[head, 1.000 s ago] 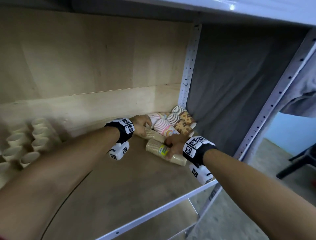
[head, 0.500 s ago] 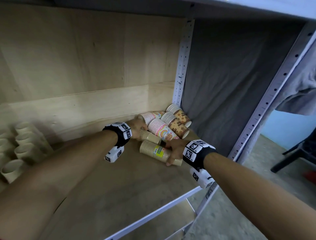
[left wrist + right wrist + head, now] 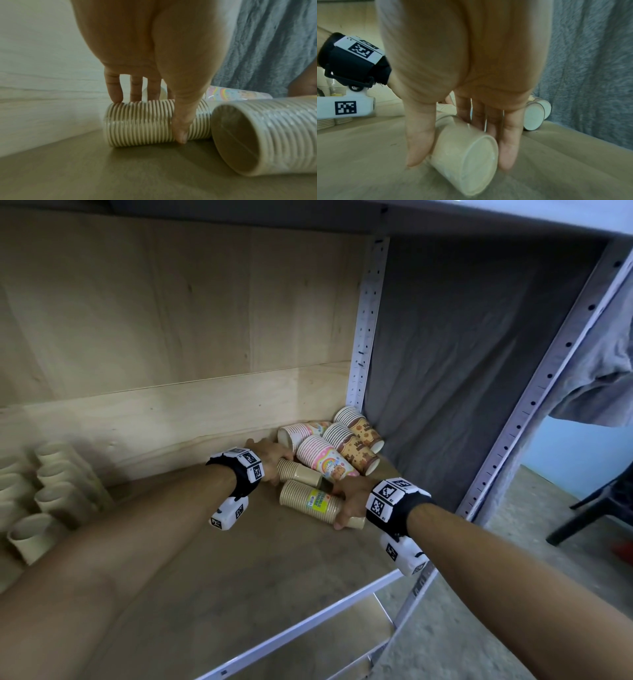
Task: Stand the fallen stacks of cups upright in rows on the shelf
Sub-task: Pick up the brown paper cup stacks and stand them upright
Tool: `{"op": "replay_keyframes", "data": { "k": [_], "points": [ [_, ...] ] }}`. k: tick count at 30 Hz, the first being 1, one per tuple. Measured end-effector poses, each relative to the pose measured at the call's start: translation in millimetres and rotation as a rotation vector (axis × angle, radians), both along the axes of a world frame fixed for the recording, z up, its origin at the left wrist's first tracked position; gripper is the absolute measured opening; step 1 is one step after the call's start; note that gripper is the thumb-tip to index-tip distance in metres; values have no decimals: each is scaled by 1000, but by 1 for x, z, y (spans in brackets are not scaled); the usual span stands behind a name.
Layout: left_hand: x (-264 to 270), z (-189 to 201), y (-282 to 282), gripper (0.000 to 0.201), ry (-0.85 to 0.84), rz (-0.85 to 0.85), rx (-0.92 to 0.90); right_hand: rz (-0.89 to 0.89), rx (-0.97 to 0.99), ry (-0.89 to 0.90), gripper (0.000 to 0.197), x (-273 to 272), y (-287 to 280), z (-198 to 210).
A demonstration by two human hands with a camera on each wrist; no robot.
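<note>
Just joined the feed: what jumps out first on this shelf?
A heap of fallen cup stacks lies in the shelf's back right corner against the grey cloth. The left hand grips one plain stack, the right hand another with a yellow label. Upright plain stacks stand at far left.

Two plain tan stacks of cups lie on their sides at the right end of the wooden shelf [image 3: 239, 570]. The far tan stack [image 3: 297, 473] is shorter; the near tan stack [image 3: 310, 501] carries a yellow label. Behind them four printed stacks [image 3: 337, 445] lie toppled in the far right corner. At the left, tan stacks [image 3: 51, 491] stand upright in rows.
</note>
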State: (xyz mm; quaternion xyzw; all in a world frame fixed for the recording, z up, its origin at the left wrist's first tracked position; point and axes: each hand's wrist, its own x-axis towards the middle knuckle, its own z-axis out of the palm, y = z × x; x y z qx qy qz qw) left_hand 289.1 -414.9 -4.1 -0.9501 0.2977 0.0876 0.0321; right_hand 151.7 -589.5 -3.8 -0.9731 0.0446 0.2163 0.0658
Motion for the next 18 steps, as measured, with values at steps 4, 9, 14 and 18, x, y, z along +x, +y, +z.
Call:
{"op": "replay_keyframes", "data": {
  "k": [4,9,14,18],
  "points": [
    [-4,4,3,67,21,45,-34,3,13,6,82,0,1,3],
    [-10,8,12,69,37,68,-134,4,27,-31,78,2,2,8],
    [-16,16,26,65,54,114,-260,22,-22,-63,77,10,12,19],
    [-17,22,39,63,99,162,-400,-3,-25,-25,68,21,25,34]
  ]
}}
